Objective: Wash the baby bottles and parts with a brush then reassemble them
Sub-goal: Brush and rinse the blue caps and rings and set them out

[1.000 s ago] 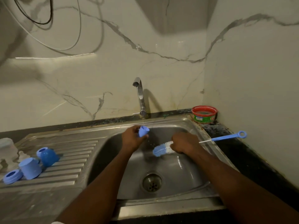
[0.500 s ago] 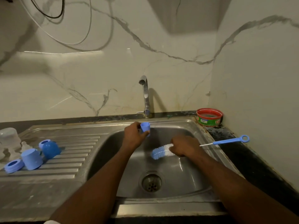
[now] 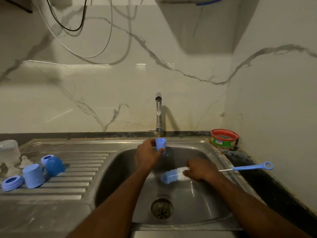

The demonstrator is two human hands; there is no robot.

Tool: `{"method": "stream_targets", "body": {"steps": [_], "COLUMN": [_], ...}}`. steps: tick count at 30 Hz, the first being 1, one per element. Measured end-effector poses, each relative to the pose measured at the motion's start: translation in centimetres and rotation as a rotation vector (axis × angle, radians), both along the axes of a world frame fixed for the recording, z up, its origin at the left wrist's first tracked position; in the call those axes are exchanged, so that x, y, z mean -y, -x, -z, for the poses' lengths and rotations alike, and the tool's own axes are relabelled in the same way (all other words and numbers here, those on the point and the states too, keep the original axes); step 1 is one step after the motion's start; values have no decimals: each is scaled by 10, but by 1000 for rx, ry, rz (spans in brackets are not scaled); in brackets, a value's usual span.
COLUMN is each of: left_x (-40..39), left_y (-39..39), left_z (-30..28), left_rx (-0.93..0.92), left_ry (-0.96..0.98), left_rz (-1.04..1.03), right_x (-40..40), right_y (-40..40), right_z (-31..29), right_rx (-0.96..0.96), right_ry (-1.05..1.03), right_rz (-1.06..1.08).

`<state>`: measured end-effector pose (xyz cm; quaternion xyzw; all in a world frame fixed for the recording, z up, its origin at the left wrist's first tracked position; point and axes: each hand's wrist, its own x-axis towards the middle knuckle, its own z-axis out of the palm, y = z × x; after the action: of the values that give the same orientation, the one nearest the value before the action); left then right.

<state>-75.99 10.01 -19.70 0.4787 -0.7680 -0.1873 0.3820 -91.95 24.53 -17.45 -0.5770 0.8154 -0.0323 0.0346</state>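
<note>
— Hands: left [image 3: 148, 154] pinching a small blue cap [image 3: 160, 144] between thumb and fingers, just under the tap [image 3: 158, 114]; right [image 3: 199, 170] curled round the neck of the bottle brush [image 3: 173, 176], low in the sink [image 3: 120, 162].

— Water running?

— Thin stream off the spout, seemingly; hard to be sure; falling about where the cap sits.

— Advice for the rinse?

— Keep the mouth under the stream; fill, tip out, turn so the outer wall gets wet too; grip low on the body, as now, leaving the rim free; probably worth a pass of bristles inside if suds remain, though none visible from here.

— Which way does the cap point?

— Open end up, closed end down behind the thumb; roughly upright, long axis near vertical, leaning slightly perhaps.

— And the brush?

— Lying near level across the basin; bristle head toward the left and a touch nearer the drain [image 3: 161, 209]; blue handle loop out right, over the dark surface [image 3: 257, 182]; long axis left to right.

— Remaining parts?

— On the draining board [image 3: 77, 179], well apart from the basin: blue collar ring [image 3: 12, 182], upturned pale cap [image 3: 33, 176], darker dome cap [image 3: 54, 166], clear pieces at far left; reassembly not yet begun, by the look of it.
</note>
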Motion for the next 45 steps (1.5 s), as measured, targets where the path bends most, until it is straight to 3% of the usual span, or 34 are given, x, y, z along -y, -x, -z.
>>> {"method": "stream_targets", "body": {"steps": [2, 5, 8, 12, 15, 19, 22, 25, 28, 32, 35, 38, 45], "left_x": [2, 6, 5, 1, -3, -6, -9, -9, -7, -6, -8, -7, -10], "left_y": [-3, -5, -6, -5, -7, -8, -7, -6, -8, -8, -6, -6, -7], "left_z": [1, 3, 4, 4, 5, -1, -2, -2, 2, -1, 0, -4, -8], "left_rx": [57, -16, 84, 4, 88, -56, 14, -46, 86, -25, 101, 80, 535], "left_ry": [-58, -57, -89, -18, -37, -9, -60, -35, -91, -16, -45, 20, 247], "left_rz": [-7, -26, -20, -22, 8, 19, 66, 48, 21, 97, 125, 147, 175], "right_x": [-1, 0, 0, -1, -3, -1, -1, -1, -3, -4, -5, -5, -7], "right_y": [-2, -1, -2, -1, -1, 0, -1, -2, -1, -1, -1, -1, 2], "right_z": [-1, -1, -3, -4, -4, -3, -2, -3, -4, -7, -6, -6, -9], "right_rx": [-17, -18, -22, -12, -10, 2, -1, 0, 14, -1, 2, 26, -35], "right_ry": [-1, 6, 3, -3, -17, -3, -5, 4, 10, 61, 91, 103, 117], "right_rz": [-5, -12, -19, -22, -35, -25, -21, -11, 0, 5, 20, 40, 104]}}
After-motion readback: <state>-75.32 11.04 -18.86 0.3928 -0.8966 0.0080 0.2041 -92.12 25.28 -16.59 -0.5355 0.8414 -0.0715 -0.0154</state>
